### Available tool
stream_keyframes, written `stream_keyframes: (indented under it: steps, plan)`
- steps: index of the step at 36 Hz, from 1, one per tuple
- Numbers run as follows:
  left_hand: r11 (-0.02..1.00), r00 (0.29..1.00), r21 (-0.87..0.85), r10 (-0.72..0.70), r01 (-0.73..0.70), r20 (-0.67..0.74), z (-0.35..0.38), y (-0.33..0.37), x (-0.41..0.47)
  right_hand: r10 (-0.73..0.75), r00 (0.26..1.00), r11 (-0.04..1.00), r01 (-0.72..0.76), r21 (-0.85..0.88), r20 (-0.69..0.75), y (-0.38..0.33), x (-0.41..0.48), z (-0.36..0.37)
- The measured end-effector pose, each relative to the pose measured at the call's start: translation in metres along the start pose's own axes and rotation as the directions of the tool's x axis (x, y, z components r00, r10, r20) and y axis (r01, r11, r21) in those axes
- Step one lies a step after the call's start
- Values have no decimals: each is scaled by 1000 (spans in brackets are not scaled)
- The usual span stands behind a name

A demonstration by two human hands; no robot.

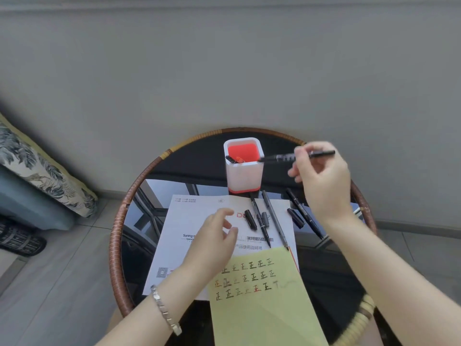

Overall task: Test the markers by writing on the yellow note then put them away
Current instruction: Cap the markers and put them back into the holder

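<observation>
My right hand (321,176) pinches a black marker (282,157) held level, its left end at the rim of the white pen holder (244,174) with a red inside. The holder has a marker or two in it. My left hand (214,242) hovers with relaxed fingers over the white sheet (184,221), holding nothing. The yellow note (264,300) lies near me, covered with rows of written test characters. Three uncapped markers (273,216) lie on the sheet and glass, with loose black caps (250,219) beside them.
Everything sits on a round glass table with a woven rattan rim (117,236). A cushioned seat with a leaf-print pillow (42,176) stands at the left. A grey wall is behind the table, tiled floor below.
</observation>
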State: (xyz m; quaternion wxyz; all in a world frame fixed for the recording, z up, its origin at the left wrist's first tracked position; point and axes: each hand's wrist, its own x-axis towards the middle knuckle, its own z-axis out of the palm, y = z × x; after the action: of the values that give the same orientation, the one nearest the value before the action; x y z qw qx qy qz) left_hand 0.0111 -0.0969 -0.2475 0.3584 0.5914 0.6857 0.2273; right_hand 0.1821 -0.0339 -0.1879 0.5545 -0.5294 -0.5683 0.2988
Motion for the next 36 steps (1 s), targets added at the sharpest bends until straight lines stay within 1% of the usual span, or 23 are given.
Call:
stream_keyframes:
  steps: [1, 3, 5, 9, 14, 16, 20, 24, 27, 29, 31, 34, 36]
  plan:
    - [999, 1000, -16, -28, 28, -12, -2, -3, -1, -47, 999, 999, 47, -9, -18, -2, 11, 4]
    - [999, 999, -14, -51, 50, -20, -3, -10, -1, -98, 995, 992, 96, -86, -18, 0, 31, 16]
    - [999, 999, 8, -49, 49, -17, -2, -15, -3, -105, 994, 973, 111, -203, 43, 7, 45, 32]
    - [999, 999, 13, -39, 40, -32, -1, -18, -2, 25, 981, 923, 52, -382, 193, 28, 55, 54]
    - [998, 1000, 66, 2, -1, -18, 4, -14, 9, 82, 962, 912, 33, -409, 260, 35, 43, 44]
    - [993, 1000, 117, 24, -24, 8, 9, -10, 16, 127, 955, 902, 2, -431, 270, 41, 32, 34]
    - [955, 993, 275, 103, -115, 58, 22, 0, 35, 233, 921, 873, -56, -485, 313, 56, 6, 12]
    - [903, 987, 399, 127, -157, 101, 32, 6, 50, 305, 885, 841, -77, -536, 351, 64, -16, -3]
    - [889, 985, 427, 133, -167, 108, 35, 5, 53, 333, 860, 823, -65, -564, 387, 64, -26, -6]
    - [894, 986, 414, 147, -168, 83, 35, 4, 51, 346, 845, 815, -56, -576, 408, 64, -30, -3]
    - [923, 989, 356, 142, -144, 31, 34, 2, 47, 346, 835, 812, -38, -583, 428, 63, -30, 4]
    - [993, 996, 110, 55, -46, -75, 24, 4, 34, 342, 825, 789, 8, -615, 450, 59, -28, 19]
    - [999, 990, -43, 10, -16, -137, 14, 5, 25, 364, 817, 741, 36, -670, 447, 56, -26, 33]
